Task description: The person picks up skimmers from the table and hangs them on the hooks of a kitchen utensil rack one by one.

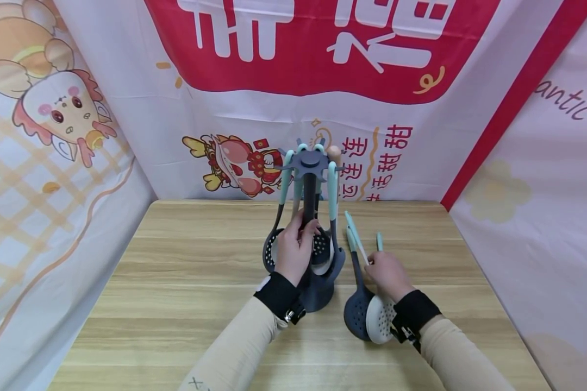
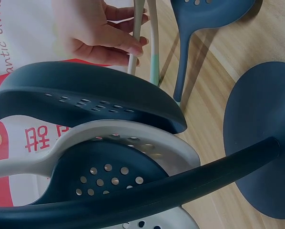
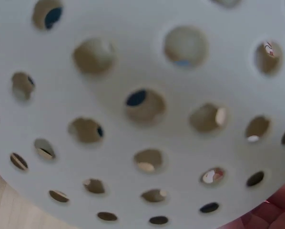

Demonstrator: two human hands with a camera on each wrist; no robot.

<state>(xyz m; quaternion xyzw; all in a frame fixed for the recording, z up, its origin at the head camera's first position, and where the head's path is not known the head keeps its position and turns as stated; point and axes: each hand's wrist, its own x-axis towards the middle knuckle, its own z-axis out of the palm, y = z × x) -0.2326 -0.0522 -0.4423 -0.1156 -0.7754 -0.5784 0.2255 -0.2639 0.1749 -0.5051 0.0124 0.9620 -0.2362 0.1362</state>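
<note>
The left hand (image 1: pixel 293 251) curls its fingers round the dark post of the utensil stand (image 1: pixel 313 217), which sits mid-desk (image 1: pixel 186 282) with slotted spoons hanging from it. Just to its right, the right hand (image 1: pixel 386 274) pinches the pale handle of a white skimmer (image 1: pixel 379 320); its holed bowl lies near on the desk, touching a dark skimmer (image 1: pixel 357 312).

Bright even light, soft shadows, wide-angle edge distortion, blurred wrist close-ups
</note>
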